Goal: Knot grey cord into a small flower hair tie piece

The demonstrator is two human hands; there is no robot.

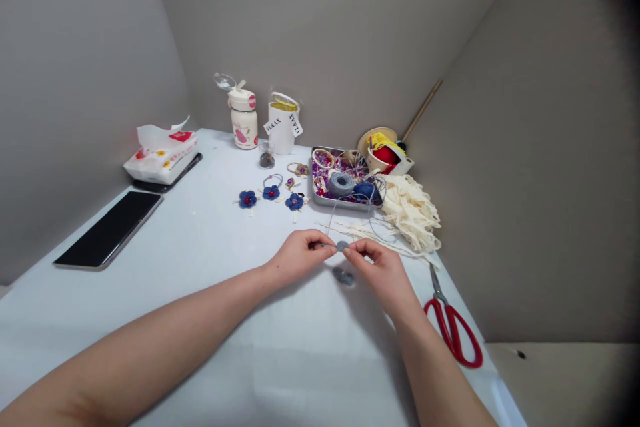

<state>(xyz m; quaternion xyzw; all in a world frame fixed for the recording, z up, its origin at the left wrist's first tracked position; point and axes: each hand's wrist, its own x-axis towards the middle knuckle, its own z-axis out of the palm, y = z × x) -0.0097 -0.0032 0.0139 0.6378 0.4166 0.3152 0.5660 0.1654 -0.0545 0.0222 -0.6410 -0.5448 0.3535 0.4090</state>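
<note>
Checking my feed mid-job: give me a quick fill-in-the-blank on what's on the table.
The left hand and right hand pinch a small ____ piece between them.
The scissors have ____ handles.
The grey yarn ball sits in a metal ____.

Missing words: grey; red; tray.

The left forearm point(140, 340) and the right forearm point(430, 360) are bare, smooth and long, narrowing toward the wrists and running off the lower edge of the view. The left hand point(300, 257) and the right hand point(383, 273) are slim, with narrow fingers and short nails. The right forearm, just beside the red-handled scissors point(453, 333), matches the left in shape.
</note>
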